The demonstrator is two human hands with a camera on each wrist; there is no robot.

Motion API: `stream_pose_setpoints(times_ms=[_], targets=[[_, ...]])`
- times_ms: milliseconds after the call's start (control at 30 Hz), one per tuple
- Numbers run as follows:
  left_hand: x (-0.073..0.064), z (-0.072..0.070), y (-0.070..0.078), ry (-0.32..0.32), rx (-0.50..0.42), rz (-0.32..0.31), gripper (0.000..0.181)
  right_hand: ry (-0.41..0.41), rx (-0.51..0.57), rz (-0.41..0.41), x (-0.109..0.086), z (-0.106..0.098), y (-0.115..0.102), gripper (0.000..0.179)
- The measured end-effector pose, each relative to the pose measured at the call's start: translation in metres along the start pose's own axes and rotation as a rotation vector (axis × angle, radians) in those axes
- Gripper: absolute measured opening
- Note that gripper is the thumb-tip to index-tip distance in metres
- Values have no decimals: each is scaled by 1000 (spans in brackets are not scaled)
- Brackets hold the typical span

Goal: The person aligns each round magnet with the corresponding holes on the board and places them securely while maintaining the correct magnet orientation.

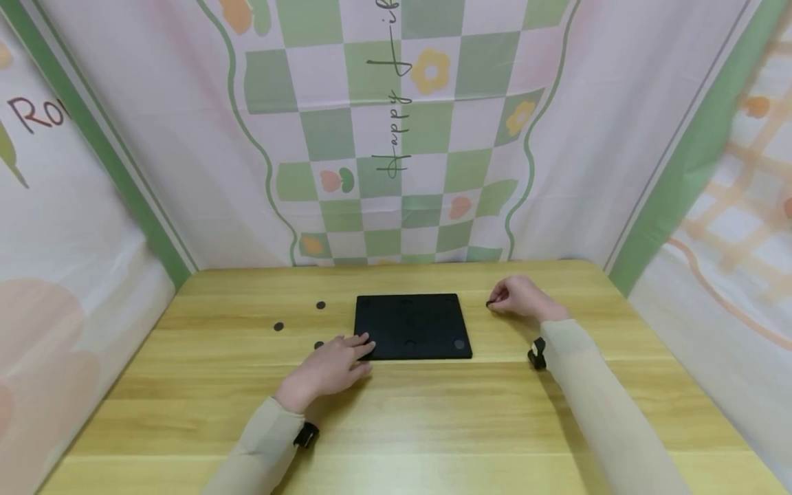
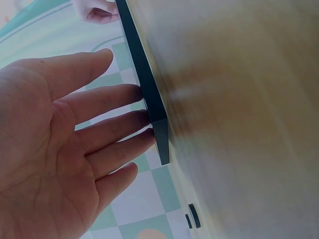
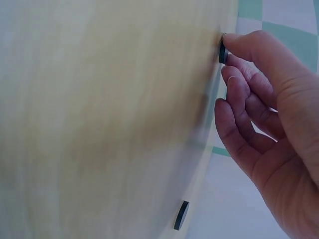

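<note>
A thin black rectangular board [image 1: 408, 320] lies on the wooden table, with faint round marks on its face. Near its front right corner sits a dark disc [image 1: 459, 344]. My left hand [image 1: 331, 364] rests straight fingertips on the board's front left corner; the left wrist view shows them at its edge. To the right of the board, my right hand [image 1: 522, 297] pinches a small black disc [image 3: 223, 51] between thumb and fingertip, close over the table. Another black disc [image 3: 181, 215] lies near that hand in the right wrist view.
Left of the board lie three dark discs: a back one [image 1: 320, 305], an outer one [image 1: 278, 326] and one [image 1: 318, 345] beside my left fingers. Patterned cloth [image 1: 396, 137] hangs behind the table [image 1: 421, 426] and along both sides.
</note>
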State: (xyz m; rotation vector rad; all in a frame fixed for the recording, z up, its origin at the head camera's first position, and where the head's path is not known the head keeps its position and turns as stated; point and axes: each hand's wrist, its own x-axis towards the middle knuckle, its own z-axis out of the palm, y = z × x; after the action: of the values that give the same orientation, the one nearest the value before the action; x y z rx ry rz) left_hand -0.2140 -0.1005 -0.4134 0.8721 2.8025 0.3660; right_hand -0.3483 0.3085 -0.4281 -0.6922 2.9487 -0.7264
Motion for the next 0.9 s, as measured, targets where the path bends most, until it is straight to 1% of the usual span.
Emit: stream_pose_setpoints(times_ms=[533,900], targets=[[1,1,-2,3,11,5,49,19,37,30,1,0,-2,12],[1,1,-2,-6,1,-2,49,28,61,19,3,2,-8,12]])
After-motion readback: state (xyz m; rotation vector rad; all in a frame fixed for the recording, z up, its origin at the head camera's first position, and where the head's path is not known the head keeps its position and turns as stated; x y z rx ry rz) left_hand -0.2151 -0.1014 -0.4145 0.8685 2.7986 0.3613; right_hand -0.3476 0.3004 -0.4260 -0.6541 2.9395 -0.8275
